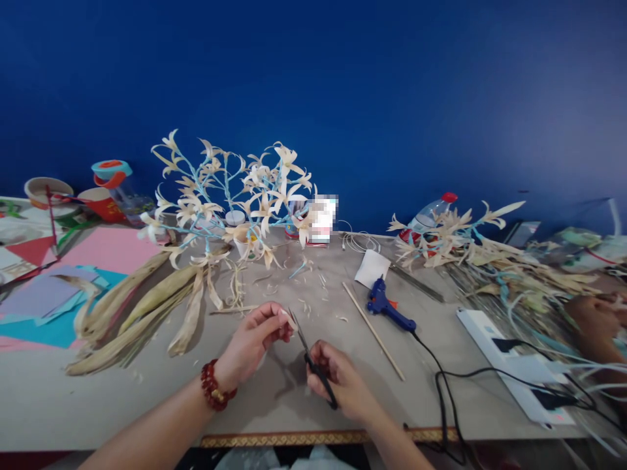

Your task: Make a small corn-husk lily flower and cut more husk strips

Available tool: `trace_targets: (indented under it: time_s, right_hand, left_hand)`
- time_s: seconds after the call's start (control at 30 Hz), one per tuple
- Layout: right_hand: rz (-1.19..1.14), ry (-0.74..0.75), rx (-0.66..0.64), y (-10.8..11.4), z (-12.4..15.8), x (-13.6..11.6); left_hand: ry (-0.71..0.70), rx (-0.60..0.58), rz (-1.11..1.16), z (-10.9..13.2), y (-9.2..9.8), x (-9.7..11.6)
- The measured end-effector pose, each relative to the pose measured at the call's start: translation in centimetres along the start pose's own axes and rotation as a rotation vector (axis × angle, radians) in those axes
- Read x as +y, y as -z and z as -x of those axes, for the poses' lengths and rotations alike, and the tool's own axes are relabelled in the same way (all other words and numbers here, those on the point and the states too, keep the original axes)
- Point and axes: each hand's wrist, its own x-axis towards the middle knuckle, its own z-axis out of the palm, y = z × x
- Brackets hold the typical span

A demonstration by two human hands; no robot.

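Note:
Near the middle of the table, my left hand [257,339] pinches a small pale piece of husk [290,321] between thumb and fingers. A red bead bracelet circles that wrist. My right hand [337,378] is wrapped round the black handles of a pair of scissors [306,349], whose blades point up and left beside the pale piece. Small curled husk scraps [304,305] lie on the table beyond my hands. Behind them stand pale husk flowers [264,205] on light blue stems.
Dried husks [161,300] and coloured paper [59,294] lie left. Right of my hands are a wooden stick [375,333], a blue glue gun [389,305] with its black cord, and a white power strip [509,365]. Another person's hand [595,320] is at the far right.

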Motion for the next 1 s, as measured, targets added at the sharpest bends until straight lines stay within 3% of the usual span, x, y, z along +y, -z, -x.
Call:
trace_targets:
  time_s: [0.63, 1.0]
  right_hand:
    - [-0.035, -0.016, 0.042, -0.1, -0.4, 1.0]
    - [-0.005, -0.074, 0.088, 0.2, -0.3, 0.0]
  left_hand:
    - [-0.039, 0.024, -0.001, 0.1, 0.1, -0.1]
    - [-0.053, 0.052, -0.068, 0.1, -0.1, 0.2]
